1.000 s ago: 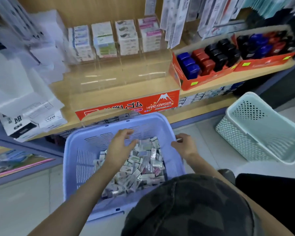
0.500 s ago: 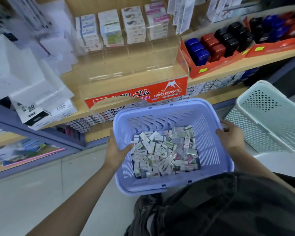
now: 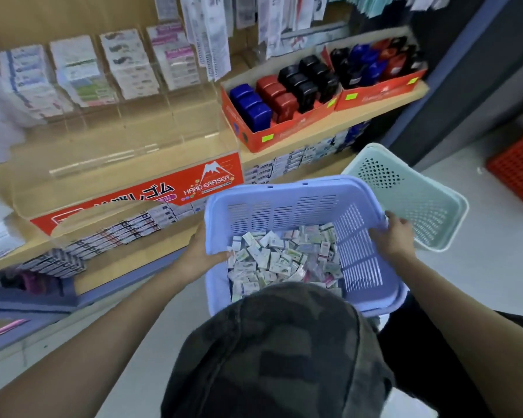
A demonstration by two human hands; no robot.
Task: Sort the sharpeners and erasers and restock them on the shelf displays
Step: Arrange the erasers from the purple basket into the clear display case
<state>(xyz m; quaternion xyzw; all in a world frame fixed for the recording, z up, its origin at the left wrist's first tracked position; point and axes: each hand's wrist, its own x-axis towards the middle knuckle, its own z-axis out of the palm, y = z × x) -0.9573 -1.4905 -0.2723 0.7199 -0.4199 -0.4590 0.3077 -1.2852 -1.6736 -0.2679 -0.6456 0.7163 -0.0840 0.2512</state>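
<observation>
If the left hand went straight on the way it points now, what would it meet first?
Probably the left wall of the purple basket, which the left hand grips; past it, the heap of small packets.

A: Noted: cap [image 3: 278,342] hides the basket [image 3: 284,191] near rim and some erasers [image 3: 284,254].
B: Print on them is too small. Red crate [image 3: 517,167] cut by right edge. Left hand [image 3: 198,251] fingers are behind the basket wall.
</observation>
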